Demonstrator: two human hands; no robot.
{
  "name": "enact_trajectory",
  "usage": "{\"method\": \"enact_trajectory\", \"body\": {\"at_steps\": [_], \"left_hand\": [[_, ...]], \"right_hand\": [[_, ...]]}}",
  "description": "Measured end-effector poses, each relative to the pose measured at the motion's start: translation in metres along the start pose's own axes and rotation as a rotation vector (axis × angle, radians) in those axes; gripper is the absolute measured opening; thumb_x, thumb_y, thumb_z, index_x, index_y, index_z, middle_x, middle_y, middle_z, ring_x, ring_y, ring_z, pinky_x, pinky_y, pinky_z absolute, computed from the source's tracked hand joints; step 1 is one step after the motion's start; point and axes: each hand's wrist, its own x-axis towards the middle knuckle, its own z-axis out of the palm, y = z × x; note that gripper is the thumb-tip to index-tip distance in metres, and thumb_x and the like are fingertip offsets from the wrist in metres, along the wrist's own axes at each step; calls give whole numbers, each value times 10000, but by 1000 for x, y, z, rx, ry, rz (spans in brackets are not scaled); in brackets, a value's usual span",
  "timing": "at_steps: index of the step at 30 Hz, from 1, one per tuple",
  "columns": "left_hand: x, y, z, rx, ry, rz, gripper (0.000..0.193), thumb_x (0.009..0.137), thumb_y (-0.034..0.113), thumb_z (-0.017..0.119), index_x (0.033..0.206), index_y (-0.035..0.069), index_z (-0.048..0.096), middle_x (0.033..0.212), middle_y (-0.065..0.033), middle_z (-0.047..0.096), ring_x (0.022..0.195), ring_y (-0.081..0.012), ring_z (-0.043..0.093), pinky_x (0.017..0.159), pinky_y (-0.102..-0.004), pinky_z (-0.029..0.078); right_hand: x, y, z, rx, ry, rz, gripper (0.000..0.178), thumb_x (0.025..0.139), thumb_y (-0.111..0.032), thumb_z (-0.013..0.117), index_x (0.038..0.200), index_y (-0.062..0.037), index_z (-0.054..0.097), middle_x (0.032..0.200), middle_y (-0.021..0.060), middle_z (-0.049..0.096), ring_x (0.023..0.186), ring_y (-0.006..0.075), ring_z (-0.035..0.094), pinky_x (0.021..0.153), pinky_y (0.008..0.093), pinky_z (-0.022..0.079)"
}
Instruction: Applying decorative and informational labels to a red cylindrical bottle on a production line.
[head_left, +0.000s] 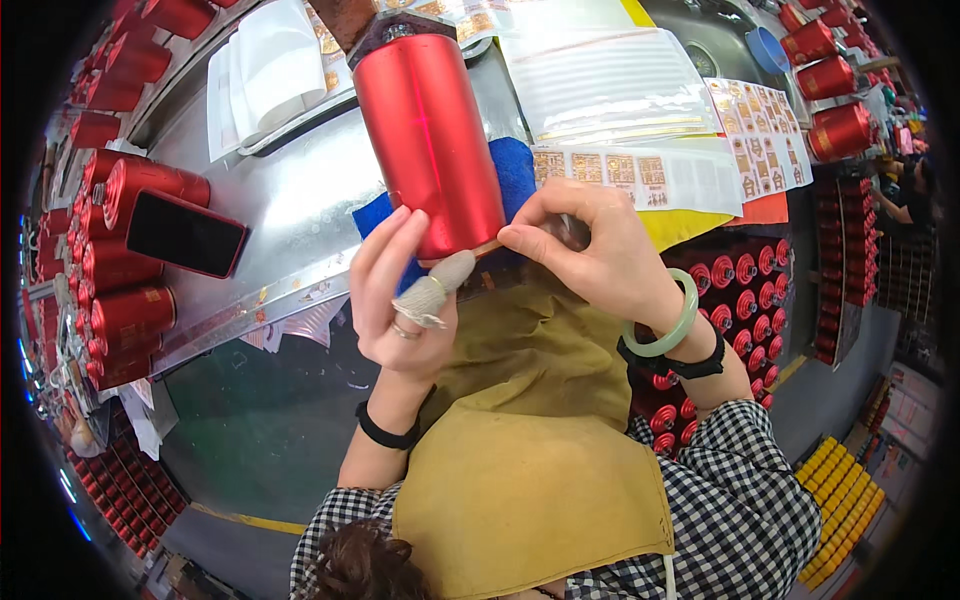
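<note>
A shiny red metal bottle (425, 140) lies lengthwise in front of me, its far end against a dark metal fitting (395, 28) and its near end over a blue cloth (513, 170). My left hand (405, 300) grips the near left edge, fingers along the side. One digit wears a grey cloth finger cover (437, 288) and presses by the bottom rim. At the right of that rim, my right hand (590, 240) pinches thumb and forefinger together. A thin orange-tan edge shows along the rim between the hands; whether the pinch holds it is unclear.
A dark phone (187, 233) rests at the left beside stacked red bottles (130, 320). White sheets (265, 75) lie farther back. Gold-patterned decal sheets (640, 175) cover the right side, near a blue bowl (767, 50). Rows of red bottles (745, 300) stand below right.
</note>
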Motion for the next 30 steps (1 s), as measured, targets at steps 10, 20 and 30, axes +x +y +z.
{"method": "enact_trajectory", "body": {"at_steps": [10, 20, 30], "left_hand": [[-22, -5, -5, -110, 42, -139, 423, 872, -137, 757, 1277, -130, 634, 1380, -259, 627, 1254, -375, 655, 1061, -478, 590], [2, 5, -1, 6, 32, -107, 394, 819, -17, 855, 1140, 142, 690, 1200, -167, 742, 1067, -416, 732, 901, -458, 622], [-3, -3, 0, -100, -4, -9, 425, 842, -95, 809, 1243, -84, 668, 1306, -208, 666, 1239, -334, 657, 1060, -431, 590]], "right_hand": [[0, -5, 3, 15, -1, 19, 235, 902, -185, 811, 842, 27, 731, 724, 85, 684, 588, 135, 563, 573, 293, 469], [1, -7, 6, 19, 15, -10, 219, 898, -179, 807, 836, 15, 729, 727, 91, 681, 588, 154, 588, 577, 311, 480], [1, -7, 5, 15, 8, 20, 225, 893, -181, 810, 831, 15, 719, 732, 92, 673, 618, 161, 597, 601, 315, 490]]}}
